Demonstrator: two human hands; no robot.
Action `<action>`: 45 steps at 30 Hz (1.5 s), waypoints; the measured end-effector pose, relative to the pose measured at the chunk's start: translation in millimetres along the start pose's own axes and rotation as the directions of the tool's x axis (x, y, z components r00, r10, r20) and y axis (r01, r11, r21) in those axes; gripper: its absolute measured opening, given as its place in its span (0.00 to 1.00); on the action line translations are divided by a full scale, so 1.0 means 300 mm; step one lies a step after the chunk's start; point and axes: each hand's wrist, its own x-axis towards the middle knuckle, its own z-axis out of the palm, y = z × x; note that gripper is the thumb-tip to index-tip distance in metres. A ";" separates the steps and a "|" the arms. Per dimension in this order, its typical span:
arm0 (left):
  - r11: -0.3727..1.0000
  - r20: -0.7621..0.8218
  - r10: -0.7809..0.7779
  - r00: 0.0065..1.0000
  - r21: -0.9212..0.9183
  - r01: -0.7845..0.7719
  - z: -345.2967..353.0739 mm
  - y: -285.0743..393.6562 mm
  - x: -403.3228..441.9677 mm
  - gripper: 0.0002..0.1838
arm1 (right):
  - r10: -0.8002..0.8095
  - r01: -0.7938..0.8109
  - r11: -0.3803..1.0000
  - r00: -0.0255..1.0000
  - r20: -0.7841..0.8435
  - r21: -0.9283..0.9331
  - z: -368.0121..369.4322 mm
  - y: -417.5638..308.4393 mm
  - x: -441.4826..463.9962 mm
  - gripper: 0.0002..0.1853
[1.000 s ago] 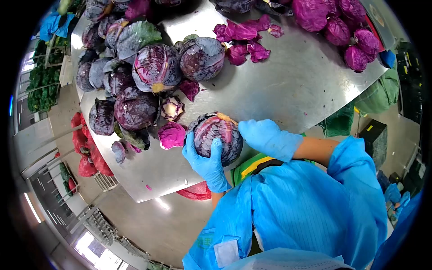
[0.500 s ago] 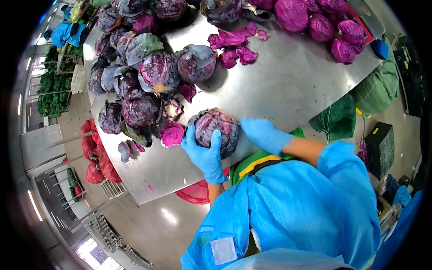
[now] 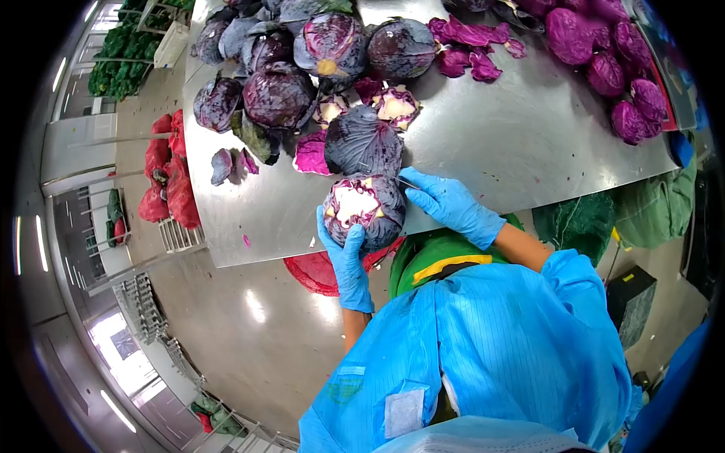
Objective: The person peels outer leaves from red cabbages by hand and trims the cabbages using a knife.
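My left hand (image 3: pixel 347 264), in a blue glove, is closed round the near left side of a red cabbage (image 3: pixel 384 215). The cabbage's pale cut base faces up. At its right side my right hand (image 3: pixel 457 211), also gloved, grips a knife (image 3: pixel 408 183); only a thin strip of the blade shows, and the handle is hidden in the fingers. A loose dark outer leaf (image 3: pixel 364 142) lies just beyond the cabbage. Behind that leaf are a cut-off stump piece (image 3: pixel 396 106) and a bright purple leaf piece (image 3: pixel 310 153).
Several untrimmed cabbages (image 3: pixel 279 94) are heaped on the left of the metal table (image 3: pixel 513 143). Peeled purple cabbages (image 3: pixel 570 36) lie at the far right, with torn leaves (image 3: pixel 472 53) between. Red net sacks (image 3: pixel 181 189) stand left of the table; green sacks (image 3: pixel 653 204) stand right.
The cabbage has turned so its base shows, now cut white. A large outer leaf and another stump piece lie beyond it. My right hand has come close to the cabbage; the view has shifted.
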 end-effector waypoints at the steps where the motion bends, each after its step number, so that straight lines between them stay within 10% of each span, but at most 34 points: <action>1: 1.000 0.003 0.006 1.000 -0.012 -0.006 0.010 0.006 -0.009 0.46 | 0.040 -0.041 0.999 0.999 0.026 0.028 0.006 -0.028 0.013 0.24; 12: 0.999 -0.148 -0.003 0.989 0.049 0.011 0.152 0.073 -0.064 0.51 | 0.077 -0.041 0.904 0.995 0.069 -0.426 -0.017 -0.151 0.048 0.29; 16: 0.985 -0.124 0.115 0.986 0.147 -0.096 0.132 0.036 -0.094 0.51 | 0.381 -0.373 0.924 0.914 0.141 -0.079 -0.024 -0.094 0.095 0.25; 18: 0.935 -0.032 0.272 0.962 0.245 -0.256 0.096 -0.021 -0.073 0.51 | 0.592 -0.716 0.620 0.695 0.408 0.321 -0.081 -0.077 0.123 0.22; 21: 0.993 -0.083 0.114 0.990 0.019 -0.113 0.084 0.007 -0.076 0.51 | 0.455 -0.631 0.550 0.776 0.437 0.548 -0.006 -0.059 0.128 0.20; 28: 0.994 -0.086 0.044 0.995 -0.098 -0.053 0.010 -0.023 -0.015 0.45 | 0.416 -0.487 0.727 0.873 0.253 0.484 -0.043 -0.192 0.186 0.20; 30: 0.990 -0.134 -0.012 0.991 -0.140 -0.007 0.050 0.006 -0.029 0.46 | 0.194 -0.209 0.969 0.974 0.115 0.130 -0.017 -0.169 0.142 0.22; 37: 0.989 0.034 0.127 0.991 -0.084 -0.124 0.029 0.020 -0.010 0.50 | -0.059 0.049 0.995 0.993 -0.104 -0.091 0.008 -0.007 0.113 0.12; 39: 0.980 0.079 0.128 0.989 -0.161 -0.114 -0.042 -0.031 0.027 0.52 | 0.156 -0.182 0.981 0.952 -0.264 -0.075 -0.038 0.088 0.121 0.12; 41: 0.950 0.142 0.009 0.990 -0.311 0.036 -0.114 -0.042 0.057 0.51 | 0.545 -0.450 0.835 0.752 -0.370 0.316 -0.210 0.091 0.146 0.12; 43: 0.907 0.290 -0.030 0.956 -0.395 0.148 -0.145 -0.016 0.099 0.54 | 0.265 -0.390 0.918 0.742 -0.615 -0.075 -0.359 0.228 0.139 0.19; 45: 0.989 0.359 0.055 0.932 -0.147 -0.001 -0.117 0.019 0.147 0.54 | 0.250 -0.387 0.896 0.846 -0.471 -0.219 -0.341 0.078 0.154 0.25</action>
